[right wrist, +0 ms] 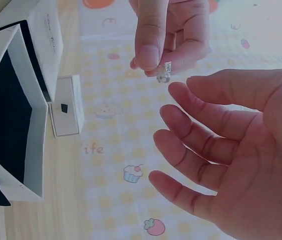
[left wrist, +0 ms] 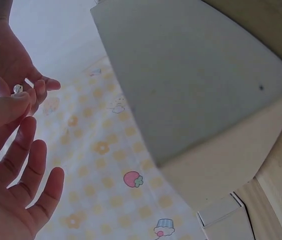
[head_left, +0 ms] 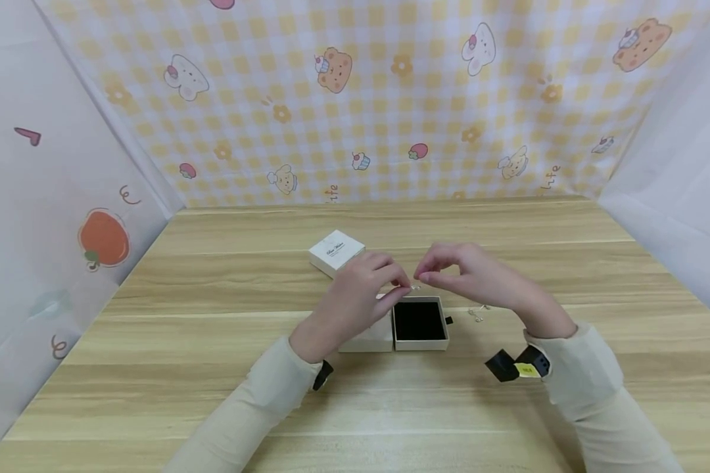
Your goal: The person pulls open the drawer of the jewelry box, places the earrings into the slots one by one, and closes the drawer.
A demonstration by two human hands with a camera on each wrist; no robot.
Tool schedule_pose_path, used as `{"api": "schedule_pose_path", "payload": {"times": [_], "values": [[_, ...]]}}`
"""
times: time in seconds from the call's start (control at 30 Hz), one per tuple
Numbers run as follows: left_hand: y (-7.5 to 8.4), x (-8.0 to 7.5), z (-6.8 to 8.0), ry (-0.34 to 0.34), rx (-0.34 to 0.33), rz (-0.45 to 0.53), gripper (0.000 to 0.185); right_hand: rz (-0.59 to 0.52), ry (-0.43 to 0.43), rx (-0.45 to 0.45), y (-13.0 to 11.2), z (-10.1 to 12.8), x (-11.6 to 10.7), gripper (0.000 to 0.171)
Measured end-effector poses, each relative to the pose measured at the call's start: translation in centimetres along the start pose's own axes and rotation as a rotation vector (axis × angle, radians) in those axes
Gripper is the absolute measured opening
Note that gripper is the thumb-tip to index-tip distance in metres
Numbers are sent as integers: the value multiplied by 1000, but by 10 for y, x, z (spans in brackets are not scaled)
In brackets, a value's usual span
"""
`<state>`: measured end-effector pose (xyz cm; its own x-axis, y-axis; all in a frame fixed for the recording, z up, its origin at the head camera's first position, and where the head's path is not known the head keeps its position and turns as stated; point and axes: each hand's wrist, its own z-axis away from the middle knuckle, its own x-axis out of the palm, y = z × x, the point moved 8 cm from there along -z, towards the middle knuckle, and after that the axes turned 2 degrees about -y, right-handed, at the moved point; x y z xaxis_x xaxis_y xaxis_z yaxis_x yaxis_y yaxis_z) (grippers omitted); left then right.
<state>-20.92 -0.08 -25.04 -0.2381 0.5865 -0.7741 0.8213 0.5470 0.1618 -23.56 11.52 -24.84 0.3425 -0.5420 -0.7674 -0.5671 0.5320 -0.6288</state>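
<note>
A yellow-checked backdrop (head_left: pixel 384 98) reading "life" stands behind the wooden worktop (head_left: pixel 207 289), where a white box (head_left: pixel 335 251) bears dark script too small to read surely. The black-lined tray (head_left: pixel 421 345) sits face up just beside another white box (head_left: pixel 368 343), probably for easy reach. The left hand (head_left: pixel 357 295) pinches a clear jewelry piece (right wrist: pixel 163 75) near the tray's far edge, seemingly with fingertips because it is tiny; the right hand (head_left: pixel 480 277), empty, thumb and forefinger narrowly apart, hovers beside it, and silvery jewelry (head_left: pixel 478 314) lies right of the tray.
</note>
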Motion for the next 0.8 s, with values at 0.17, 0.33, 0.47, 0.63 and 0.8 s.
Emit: {"api": "schedule_pose_path", "payload": {"times": [0.17, 0.33, 0.47, 0.63, 0.8], "values": [[-2, -1, 0, -2, -27, 43, 4, -4, 14, -6, 0, 1, -2, 10], [-6, 1, 0, -10, -65, 106, 4, 14, 4, 10, 0, 0, -1, 8], [-9, 3, 0, -18, -101, 163, 5, 39, 4, 19, -1, -1, 1, 8], [-14, 5, 1, -31, -150, 240, 5, 138, 48, -20, -5, -2, 2, 7], [-18, 7, 1, -40, -185, 288, 5, 198, 88, -58, -8, -3, 1, 8]]}}
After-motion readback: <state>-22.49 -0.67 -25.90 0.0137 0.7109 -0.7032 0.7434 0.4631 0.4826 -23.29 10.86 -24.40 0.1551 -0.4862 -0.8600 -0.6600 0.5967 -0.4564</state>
